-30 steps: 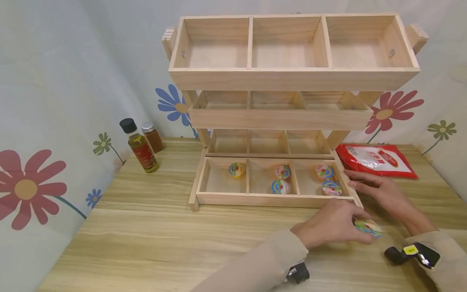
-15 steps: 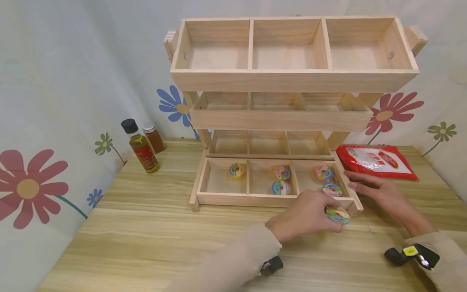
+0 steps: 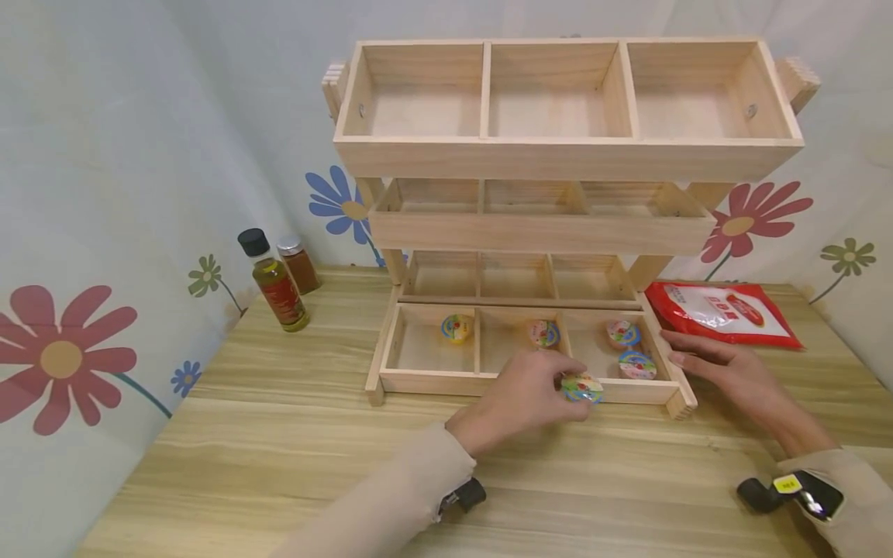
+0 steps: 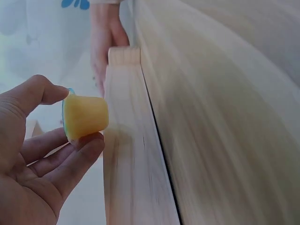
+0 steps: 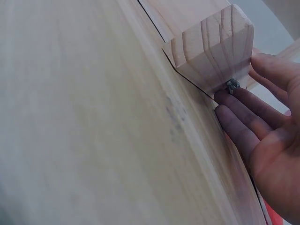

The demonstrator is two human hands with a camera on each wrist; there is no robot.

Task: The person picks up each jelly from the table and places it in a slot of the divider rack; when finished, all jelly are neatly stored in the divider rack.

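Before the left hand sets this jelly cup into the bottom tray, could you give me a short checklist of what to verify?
1. Grip: left hand pinches the jelly cup between thumb and fingers: ok.
2. Cup past the tray's front rail: not ok, it sits level with the rail.
3. Tray steadied: right hand lies flat against the right side rail: ok.
4. Room in the middle compartment: one cup shows, the hand hides the rest: cannot tell.
5. Left compartment holds one cup, floor free: ok.
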